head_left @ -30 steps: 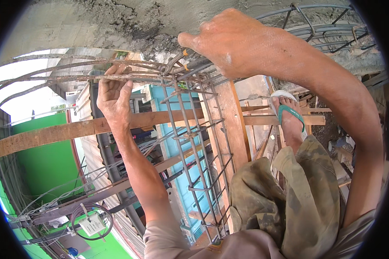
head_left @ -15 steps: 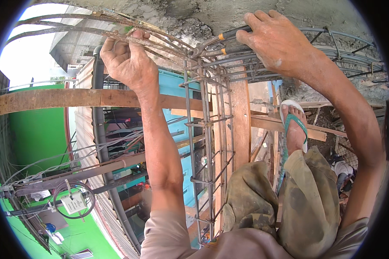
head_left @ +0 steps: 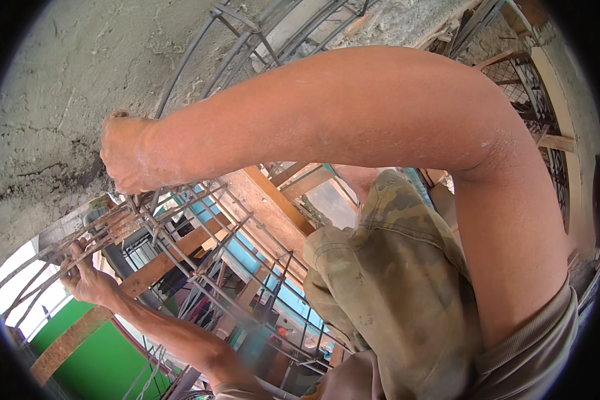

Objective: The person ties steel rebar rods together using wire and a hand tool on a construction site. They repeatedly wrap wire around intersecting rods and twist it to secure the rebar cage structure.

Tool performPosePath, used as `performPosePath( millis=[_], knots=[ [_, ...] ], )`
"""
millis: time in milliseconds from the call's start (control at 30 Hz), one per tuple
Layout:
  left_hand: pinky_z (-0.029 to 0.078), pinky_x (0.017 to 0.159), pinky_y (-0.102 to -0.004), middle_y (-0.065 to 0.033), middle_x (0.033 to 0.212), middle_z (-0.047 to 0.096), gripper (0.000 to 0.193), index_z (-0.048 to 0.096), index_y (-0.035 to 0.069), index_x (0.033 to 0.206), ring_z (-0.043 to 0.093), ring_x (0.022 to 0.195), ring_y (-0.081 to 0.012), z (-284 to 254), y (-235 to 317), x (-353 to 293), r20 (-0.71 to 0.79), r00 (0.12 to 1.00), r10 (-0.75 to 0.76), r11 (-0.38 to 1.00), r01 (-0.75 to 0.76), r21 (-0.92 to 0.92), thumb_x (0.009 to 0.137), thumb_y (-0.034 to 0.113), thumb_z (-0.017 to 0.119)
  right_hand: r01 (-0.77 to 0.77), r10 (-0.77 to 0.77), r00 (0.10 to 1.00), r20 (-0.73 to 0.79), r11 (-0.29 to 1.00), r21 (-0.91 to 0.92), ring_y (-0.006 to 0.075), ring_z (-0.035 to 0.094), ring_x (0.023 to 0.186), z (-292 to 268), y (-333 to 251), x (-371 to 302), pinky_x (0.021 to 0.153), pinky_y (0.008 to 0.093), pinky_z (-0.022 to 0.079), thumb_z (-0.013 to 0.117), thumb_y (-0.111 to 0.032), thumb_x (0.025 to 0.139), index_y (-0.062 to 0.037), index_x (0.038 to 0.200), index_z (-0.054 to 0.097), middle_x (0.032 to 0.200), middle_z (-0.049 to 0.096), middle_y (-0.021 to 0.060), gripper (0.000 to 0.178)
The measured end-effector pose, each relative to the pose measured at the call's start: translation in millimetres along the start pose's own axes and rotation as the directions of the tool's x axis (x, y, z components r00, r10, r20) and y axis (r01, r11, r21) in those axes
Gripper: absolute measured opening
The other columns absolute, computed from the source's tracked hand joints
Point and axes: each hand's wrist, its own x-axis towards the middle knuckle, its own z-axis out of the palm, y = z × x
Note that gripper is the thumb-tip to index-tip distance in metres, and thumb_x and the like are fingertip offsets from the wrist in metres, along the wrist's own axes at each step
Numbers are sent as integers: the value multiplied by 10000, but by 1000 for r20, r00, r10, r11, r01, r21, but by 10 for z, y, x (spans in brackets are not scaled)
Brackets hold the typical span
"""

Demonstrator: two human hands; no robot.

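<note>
My right arm reaches across to the upper left, and my right hand (head_left: 130,155) is a closed fist at the top corner of a rebar cage (head_left: 200,275). The pincers with black and orange handles, seen in it half a second ago, are hidden by the fist now. Below and to the left, my left hand (head_left: 90,279) has its fingers closed round rusty reinforcing rods (head_left: 113,230) that stick out from that corner. The rods' far ends bend away to the left. Crossing thin stirrups tie the cage's long bars together.
A rough concrete wall (head_left: 53,100) fills the upper left. More grey rebar (head_left: 237,57) runs along it above my arm. A wooden plank (head_left: 73,343) crosses under my left forearm; a board (head_left: 260,200) stands beside the cage. Loose wires hang lower left, before a green wall (head_left: 103,353).
The view has swung and tilted, so both hands now appear at the left. My right hand has moved in over the cage corner, hiding the pincers. My left hand keeps hold of the rods.
</note>
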Motion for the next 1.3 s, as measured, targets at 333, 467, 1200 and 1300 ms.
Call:
performPosePath(
  millis=[333,467,1200,1300],
  knots=[
    [587,830,-371,-260,980,668,253,490,-33,987,683,937,-289,7,170,-48,46,999,-19,998,16,64,898,111,678,-2,1,1000,23,999,44,314,613,1086,-38,12,-14,875,600,432,593,-275,895,-173,1149,682,1138,676,91,288],
    [587,793,-362,-249,955,673,280,496,-57,1000,685,900,-268,66,143,-132,-61,998,24,998,-21,51,894,118,687,20,-15,998,-56,996,88,292,605,1107,-78,16,-217,891,587,425,599,-290,895,-183,1162,677,1153,674,72,298],
    [598,631,-339,-164,854,669,163,545,16,962,681,784,-248,-31,171,95,-7,999,-51,900,43,-434,874,38,680,-128,137,990,14,952,-280,265,528,1158,-83,-224,65,1053,476,351,645,-270,849,-90,1022,726,1162,601,149,263],
    [591,642,-329,-155,852,670,163,541,26,938,682,782,-234,-41,105,91,-39,998,-50,904,29,-427,868,31,688,-10,80,981,174,927,-374,290,475,1225,-287,-345,127,1100,506,283,593,-323,880,-94,1092,707,1238,557,167,332]
  ],
)
